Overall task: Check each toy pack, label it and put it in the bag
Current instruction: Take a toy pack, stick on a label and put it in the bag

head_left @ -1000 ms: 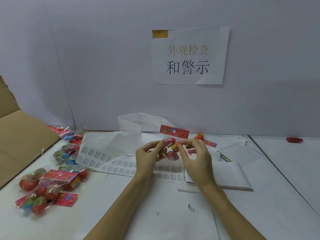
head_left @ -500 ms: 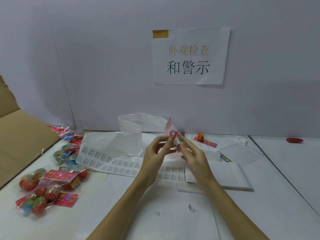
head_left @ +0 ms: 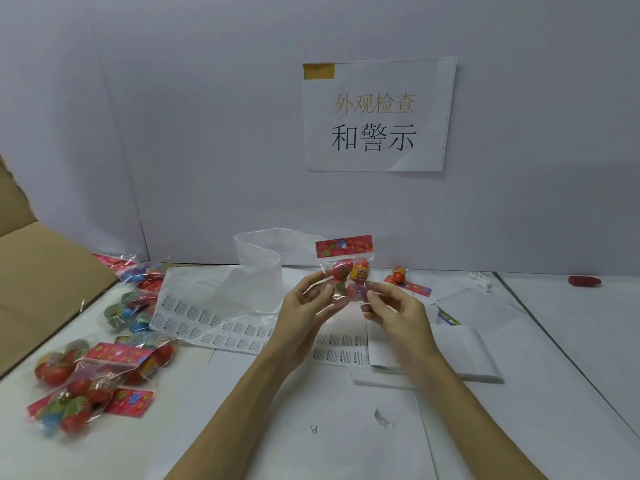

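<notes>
Now the pack is flat-on to the person again, header card up, held above the middle of the bench. Half a second ago it was turned edge-on, so only a thin sliver showed. So the person has turned it round and can see the toys inside.

The left hand pinches the pack's lower left side. Its grip is clamped on the clear wrap. The right hand pinches the lower right side, its grip also clamped on the pack. Earlier the right hand reached over the top of it.

This looks like the checking step, nearly done. No label is on the pack that I can see.

The labels lie in sheets on the bench, just under and left of the hands. The bag stands open near the back edge, behind the left hand. More packs lie in a heap by the left edge, beside a box. One loose toy sits near the back edge, right of the held pack.

Next, I think, comes peeling a label.
</notes>
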